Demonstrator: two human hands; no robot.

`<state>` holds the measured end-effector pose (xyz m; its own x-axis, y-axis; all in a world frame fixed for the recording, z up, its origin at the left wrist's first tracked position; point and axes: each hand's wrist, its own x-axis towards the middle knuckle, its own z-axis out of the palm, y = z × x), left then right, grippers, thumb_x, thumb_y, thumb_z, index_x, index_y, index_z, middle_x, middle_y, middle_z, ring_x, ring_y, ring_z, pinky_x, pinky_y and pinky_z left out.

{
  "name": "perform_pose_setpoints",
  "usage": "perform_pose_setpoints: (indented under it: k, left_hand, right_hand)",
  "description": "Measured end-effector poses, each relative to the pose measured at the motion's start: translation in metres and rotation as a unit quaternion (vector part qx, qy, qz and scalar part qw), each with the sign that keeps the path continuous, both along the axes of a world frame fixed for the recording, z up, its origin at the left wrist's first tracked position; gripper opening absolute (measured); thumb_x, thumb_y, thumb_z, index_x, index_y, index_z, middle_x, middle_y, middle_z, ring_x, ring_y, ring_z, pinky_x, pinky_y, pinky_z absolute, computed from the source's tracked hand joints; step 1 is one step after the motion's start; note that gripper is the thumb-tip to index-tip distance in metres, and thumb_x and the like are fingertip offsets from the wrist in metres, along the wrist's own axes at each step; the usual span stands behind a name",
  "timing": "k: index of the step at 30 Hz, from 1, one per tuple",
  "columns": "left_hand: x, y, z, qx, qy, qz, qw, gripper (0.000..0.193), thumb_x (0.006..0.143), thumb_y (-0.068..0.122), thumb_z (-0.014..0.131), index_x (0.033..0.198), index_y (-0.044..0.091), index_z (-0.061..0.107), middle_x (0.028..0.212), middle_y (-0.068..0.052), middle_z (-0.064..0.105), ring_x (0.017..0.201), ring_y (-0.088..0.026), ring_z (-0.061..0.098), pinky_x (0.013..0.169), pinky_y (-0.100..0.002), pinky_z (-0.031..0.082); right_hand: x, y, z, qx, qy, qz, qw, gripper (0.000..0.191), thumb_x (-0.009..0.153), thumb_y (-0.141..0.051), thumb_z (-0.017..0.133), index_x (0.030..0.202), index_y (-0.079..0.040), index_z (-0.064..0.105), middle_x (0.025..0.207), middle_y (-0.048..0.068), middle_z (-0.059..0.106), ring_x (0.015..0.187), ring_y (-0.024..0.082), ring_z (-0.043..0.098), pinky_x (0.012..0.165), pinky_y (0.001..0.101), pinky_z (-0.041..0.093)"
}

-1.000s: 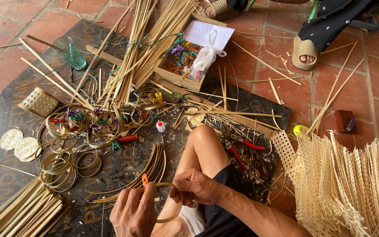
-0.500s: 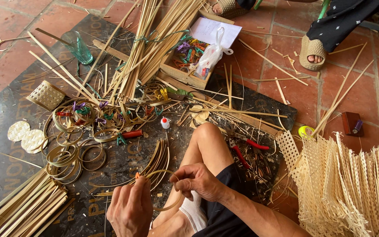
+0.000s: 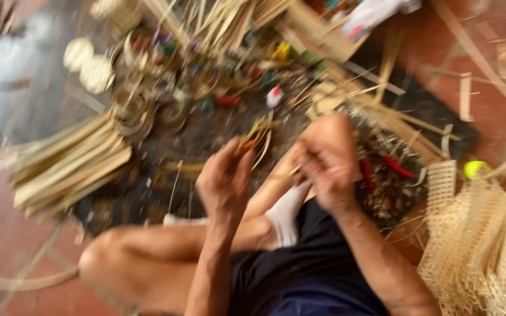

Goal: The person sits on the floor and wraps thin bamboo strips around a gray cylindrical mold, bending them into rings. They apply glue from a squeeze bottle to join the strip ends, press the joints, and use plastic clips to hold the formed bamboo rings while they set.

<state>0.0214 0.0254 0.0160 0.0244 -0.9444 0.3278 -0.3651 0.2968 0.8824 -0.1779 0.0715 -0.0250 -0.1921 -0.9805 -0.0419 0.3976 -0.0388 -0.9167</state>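
Bamboo strip (image 3: 263,153) btwn L hand (image 3: 225,182), R hand (image 3: 325,169)

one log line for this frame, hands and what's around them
left hand: pinching thin bamboo strip | right hand: closed on same strip, above knee | nearby: bamboo slat bundle, woven mat | view: motion-blurred

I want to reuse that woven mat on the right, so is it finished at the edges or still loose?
Loose: the woven mat has unwoven strips sticking out along its edges.
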Motion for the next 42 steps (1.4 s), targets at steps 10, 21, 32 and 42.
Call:
perform_pose_setpoints:
  k: [10,21,32,42]
  left_hand:
    - [0.033,-0.018,-0.046,0.308,0.574,-0.190,0.734,0.049,0.097,0.004,0.069,0.144,0.000,0.055,0.108,-0.015,0.074,0.090,-0.018,0.071,0.071,-0.029,0.055]
    - [0.036,0.016,-0.075,0.196,0.591,-0.068,0.780,0.035,0.101,0.000,0.072,0.135,-0.002,0.064,0.110,-0.020,0.074,0.090,-0.020,0.070,0.083,-0.033,0.059]
    - [0.032,0.036,-0.083,0.168,0.653,-0.051,0.736,0.028,0.100,-0.002,0.072,0.127,-0.003,0.066,0.111,-0.021,0.074,0.095,-0.028,0.074,0.084,-0.041,0.063]
    - [0.035,0.036,-0.085,0.179,0.615,-0.053,0.766,0.030,0.098,0.000,0.073,0.127,-0.003,0.065,0.109,-0.020,0.074,0.094,-0.027,0.075,0.084,-0.043,0.065]
  right_hand:
    - [0.003,-0.018,-0.005,-0.080,0.025,-0.014,0.996,0.035,0.107,-0.008,0.072,0.135,0.013,0.063,0.097,0.016,0.072,0.071,0.015,0.065,0.064,0.0252,0.056]
    - [0.046,-0.014,-0.032,-0.008,-0.179,0.155,0.972,0.043,0.108,-0.035,0.065,0.125,0.004,0.070,0.109,0.016,0.071,0.085,0.022,0.069,0.071,0.0344,0.059]
    - [0.069,-0.012,-0.053,-0.067,-0.235,0.207,0.947,0.037,0.112,-0.036,0.063,0.098,-0.002,0.067,0.098,0.012,0.066,0.087,0.023,0.063,0.076,0.0339,0.057]
    - [0.070,-0.011,-0.062,-0.052,-0.297,0.235,0.924,0.046,0.115,-0.041,0.060,0.094,-0.001,0.068,0.101,0.009,0.060,0.087,0.021,0.064,0.076,0.0329,0.059]
